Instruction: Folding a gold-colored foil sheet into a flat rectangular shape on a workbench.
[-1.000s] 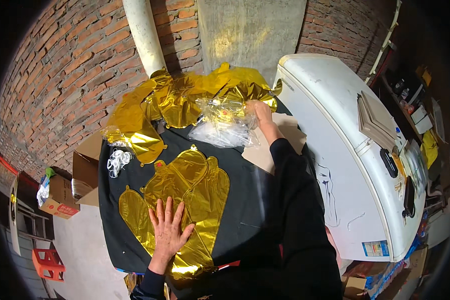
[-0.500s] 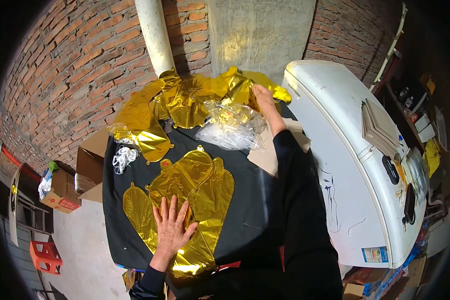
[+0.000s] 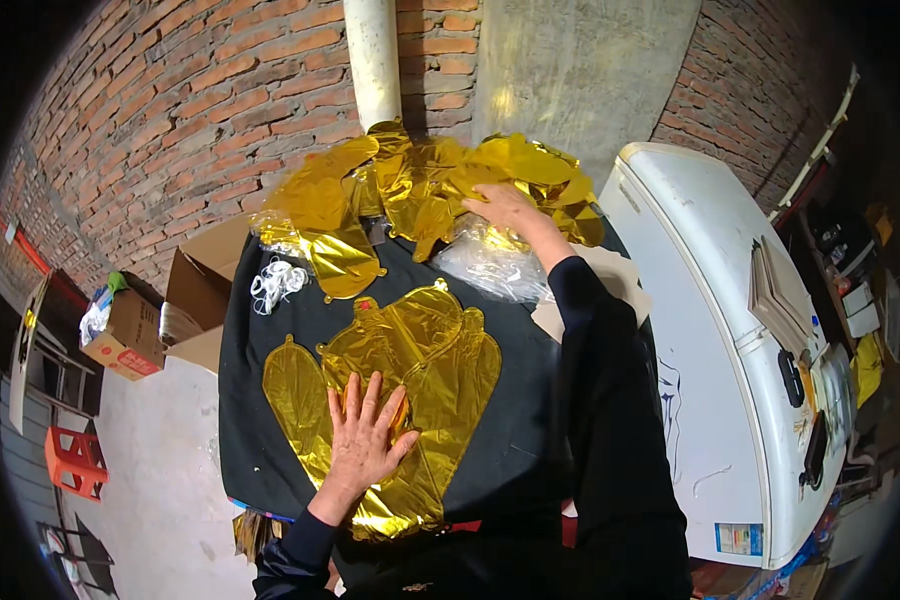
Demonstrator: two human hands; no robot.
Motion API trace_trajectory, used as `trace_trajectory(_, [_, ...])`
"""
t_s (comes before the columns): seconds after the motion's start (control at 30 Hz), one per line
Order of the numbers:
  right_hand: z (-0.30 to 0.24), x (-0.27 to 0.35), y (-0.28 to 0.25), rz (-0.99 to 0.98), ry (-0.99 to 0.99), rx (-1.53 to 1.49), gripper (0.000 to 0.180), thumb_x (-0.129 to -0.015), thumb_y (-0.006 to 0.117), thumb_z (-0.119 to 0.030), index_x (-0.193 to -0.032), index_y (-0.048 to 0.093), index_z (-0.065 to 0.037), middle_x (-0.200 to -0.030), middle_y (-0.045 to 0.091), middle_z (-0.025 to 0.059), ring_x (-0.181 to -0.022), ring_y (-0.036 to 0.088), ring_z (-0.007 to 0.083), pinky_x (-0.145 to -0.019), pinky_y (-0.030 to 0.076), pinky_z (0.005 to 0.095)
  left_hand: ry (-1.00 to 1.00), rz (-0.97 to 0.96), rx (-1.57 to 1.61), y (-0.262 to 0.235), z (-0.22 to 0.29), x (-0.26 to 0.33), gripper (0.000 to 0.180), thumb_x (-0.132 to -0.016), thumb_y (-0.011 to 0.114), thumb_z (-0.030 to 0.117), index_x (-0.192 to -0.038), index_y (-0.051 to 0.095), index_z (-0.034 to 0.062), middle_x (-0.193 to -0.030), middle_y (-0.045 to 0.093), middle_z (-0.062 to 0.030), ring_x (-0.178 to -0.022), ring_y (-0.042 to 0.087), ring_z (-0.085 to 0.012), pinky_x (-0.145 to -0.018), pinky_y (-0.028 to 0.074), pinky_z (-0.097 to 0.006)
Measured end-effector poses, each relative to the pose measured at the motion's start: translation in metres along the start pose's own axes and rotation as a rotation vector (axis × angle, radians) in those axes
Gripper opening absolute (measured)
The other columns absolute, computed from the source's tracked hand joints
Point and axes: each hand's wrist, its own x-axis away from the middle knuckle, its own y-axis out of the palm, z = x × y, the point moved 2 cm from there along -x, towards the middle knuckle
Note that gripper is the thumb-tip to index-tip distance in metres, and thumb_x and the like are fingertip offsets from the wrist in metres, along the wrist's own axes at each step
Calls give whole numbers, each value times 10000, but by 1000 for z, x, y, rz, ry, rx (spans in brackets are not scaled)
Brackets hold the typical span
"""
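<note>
**Left hand (image 3: pixel 367 445) flat on the gold balloon (image 3: pixel 450 400)**

The gold balloon lies flat near the front edge of the desk (image 3: pixel 535 425). It looks thin, so a soft, wide press should hold it best without making creases. The right hand (image 3: pixel 510 212) would do well to lift just one sheet from the gold pile (image 3: pixel 410 205) by its rim, pulling slowly so it doesn't tear or drag the clear bag (image 3: pixel 495 265) beside it.

The two hands are well apart. The left one is open, fingers spread, pointing to the back edge. The right arm stretches toward the back right corner, its hand bent left over the pile; I can't tell if it pinches any foil.
</note>
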Motion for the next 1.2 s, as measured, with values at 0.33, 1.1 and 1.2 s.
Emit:
trace_trajectory(0.33, [-83, 18, 65, 25, -296, 809, 495, -881, 692, -288, -1325, 585, -99, -1241, 650, 59, -1200, 579, 244, -988, 394, 547, 7, 31, 18, -20, 5, -4, 752, -922, 586, 622, -1507, 474, 163, -1618, 282, -200, -1515, 188, -439, -1188, 109, -672])
trace_trajectory(1.1, [-48, 30, 24, 267, -103, -529, 231, -857, 800, -218, -865, 685, -17, -687, 558, -19, -687, 477, 70, -588, 403, 275, -510, 20, 1967, -6, -14, -283, 537, -1063, 494, 436, -1319, 536, -35, -1170, 628, -159, -1012, 665, -276, -860, 586, -376])
trace_trajectory(1.2, [-46, 34, 27, 314, -179, -497, 300, -847, 795, -265, -835, 633, -13, -696, 602, 42, -651, 503, 94, -587, 432, 318, -489, 45, 1942, 2, -14, -294, 407, -1066, 505, 356, -1194, 568, -26, -1039, 667, -155, -870, 704, -246, -750, 613, -375])
